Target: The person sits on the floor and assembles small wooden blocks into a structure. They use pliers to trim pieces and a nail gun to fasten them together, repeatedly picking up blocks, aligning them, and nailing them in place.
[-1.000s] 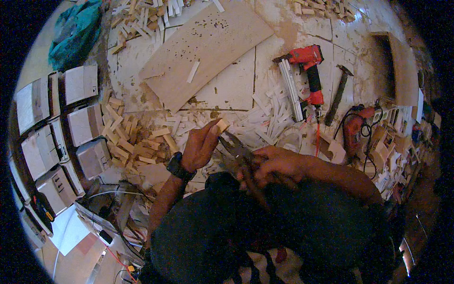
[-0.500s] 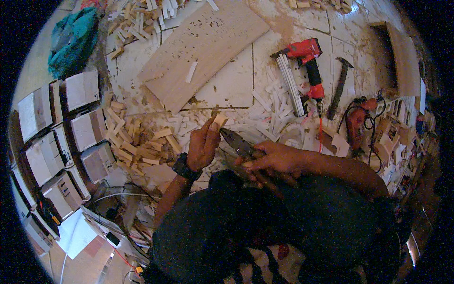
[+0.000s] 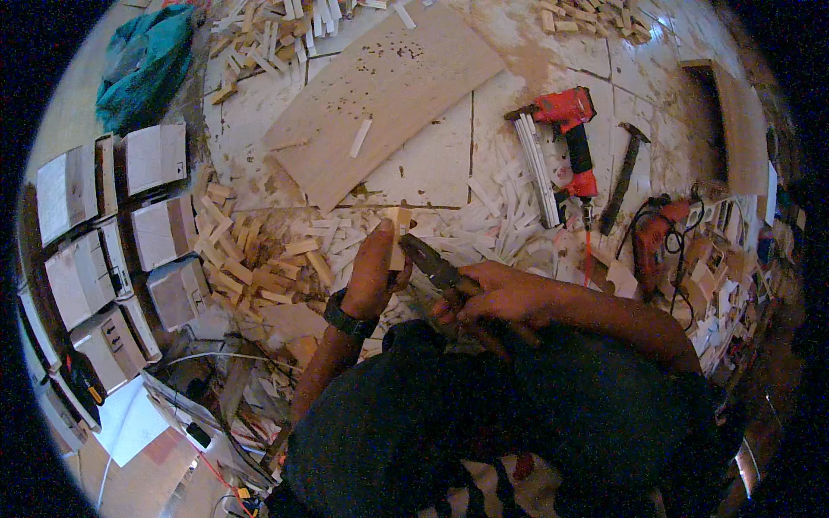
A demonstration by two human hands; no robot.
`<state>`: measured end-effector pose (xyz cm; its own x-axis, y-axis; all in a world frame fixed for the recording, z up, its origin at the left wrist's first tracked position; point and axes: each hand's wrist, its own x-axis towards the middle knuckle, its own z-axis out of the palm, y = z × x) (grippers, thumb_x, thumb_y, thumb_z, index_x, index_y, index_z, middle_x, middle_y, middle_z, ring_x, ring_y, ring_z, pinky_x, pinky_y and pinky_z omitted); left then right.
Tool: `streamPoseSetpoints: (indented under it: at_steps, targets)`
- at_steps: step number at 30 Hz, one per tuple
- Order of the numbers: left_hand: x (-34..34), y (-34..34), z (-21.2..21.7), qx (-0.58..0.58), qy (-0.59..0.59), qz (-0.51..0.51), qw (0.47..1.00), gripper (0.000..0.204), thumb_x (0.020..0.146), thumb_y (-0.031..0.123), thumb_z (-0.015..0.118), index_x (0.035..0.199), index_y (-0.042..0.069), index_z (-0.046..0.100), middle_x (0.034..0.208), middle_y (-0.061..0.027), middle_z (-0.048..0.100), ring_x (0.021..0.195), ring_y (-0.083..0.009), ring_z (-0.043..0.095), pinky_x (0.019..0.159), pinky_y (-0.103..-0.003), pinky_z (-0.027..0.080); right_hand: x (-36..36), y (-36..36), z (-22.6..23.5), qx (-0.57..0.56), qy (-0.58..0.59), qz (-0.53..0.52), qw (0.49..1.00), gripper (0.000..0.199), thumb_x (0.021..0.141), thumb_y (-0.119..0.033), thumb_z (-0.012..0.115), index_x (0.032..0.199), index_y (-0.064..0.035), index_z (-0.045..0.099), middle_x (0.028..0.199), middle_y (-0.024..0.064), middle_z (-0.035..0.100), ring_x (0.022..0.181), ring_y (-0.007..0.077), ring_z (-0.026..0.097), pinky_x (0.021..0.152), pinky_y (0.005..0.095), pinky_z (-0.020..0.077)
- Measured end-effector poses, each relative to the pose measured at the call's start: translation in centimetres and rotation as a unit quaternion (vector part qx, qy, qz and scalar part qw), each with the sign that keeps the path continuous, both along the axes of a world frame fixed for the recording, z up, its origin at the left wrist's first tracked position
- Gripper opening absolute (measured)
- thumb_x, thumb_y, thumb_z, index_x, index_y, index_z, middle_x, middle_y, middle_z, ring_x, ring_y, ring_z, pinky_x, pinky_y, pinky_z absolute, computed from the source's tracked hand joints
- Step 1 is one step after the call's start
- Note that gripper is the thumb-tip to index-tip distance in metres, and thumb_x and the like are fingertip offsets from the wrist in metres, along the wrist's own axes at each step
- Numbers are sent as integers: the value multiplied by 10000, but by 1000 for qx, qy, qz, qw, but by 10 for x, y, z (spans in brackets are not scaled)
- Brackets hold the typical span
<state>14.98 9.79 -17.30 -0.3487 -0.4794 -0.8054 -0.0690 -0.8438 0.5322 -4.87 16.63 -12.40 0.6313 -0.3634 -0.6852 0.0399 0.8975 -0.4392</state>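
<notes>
My left hand (image 3: 370, 273), with a dark watch on its wrist, grips a small pale wooden block (image 3: 398, 243) between thumb and fingers. The block's long side faces up toward me. In my right hand (image 3: 503, 295) is a pair of pliers (image 3: 434, 266), the fingers wrapped round its handles. The dark jaws point at the block's right side; whether they touch it I cannot tell. Beneath both hands lie white strips (image 3: 466, 242) of scrap, and a heap of small wooden blocks (image 3: 250, 259) is left of my left hand.
A wooden board (image 3: 380, 104) with dark specks lies ahead on the tiles. To the right are a red nail gun (image 3: 566, 138), a hammer (image 3: 623, 177) and a corded red power tool (image 3: 654, 237). Stacked boxes (image 3: 160, 229) stand left, below a green sack (image 3: 147, 65).
My left hand has turned the block, so its long side now shows instead of a short end. The pliers stay close beside it. The whole view has shifted slightly.
</notes>
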Motion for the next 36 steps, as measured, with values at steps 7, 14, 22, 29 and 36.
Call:
streamPoseSetpoints:
  at_steps: [7,14,22,29,36]
  targets:
    - [-1,-1,0,-51,-51,-88,994,411,895,509,434,1007,127,537,797,-10,536,647,-126,504,502,-251,405,0,5,-2,2,-13,-26,1000,286,751,-64,573,1033,-18,566,923,73,621,816,165,585,732,304,472]
    - [-10,12,-8,-349,-145,-137,916,407,954,407,341,954,32,501,650,-20,485,530,-114,431,460,-261,334,-5,3,2,110,-68,-78,988,387,750,23,520,1134,66,498,1109,143,599,1030,230,591,897,319,460]
    - [-4,17,-18,-308,-109,-154,932,406,963,373,332,1027,8,499,682,-50,487,576,-127,432,498,-274,356,-3,11,-4,95,-79,-114,986,338,782,-37,552,1107,42,506,1047,147,609,910,247,607,785,353,510]
    - [4,19,-33,-214,24,-26,976,350,965,337,374,1115,35,467,808,-63,565,675,-157,551,559,-275,421,-18,-6,-15,2,89,-198,976,474,786,11,529,1240,16,396,1097,166,573,987,269,596,833,432,519]
    - [27,-24,-36,-180,82,13,980,500,932,423,386,1265,50,413,941,-51,587,766,-183,598,542,-272,439,-19,2,-78,-105,326,-31,939,335,753,-2,510,1084,6,456,961,164,584,868,281,609,721,388,523]
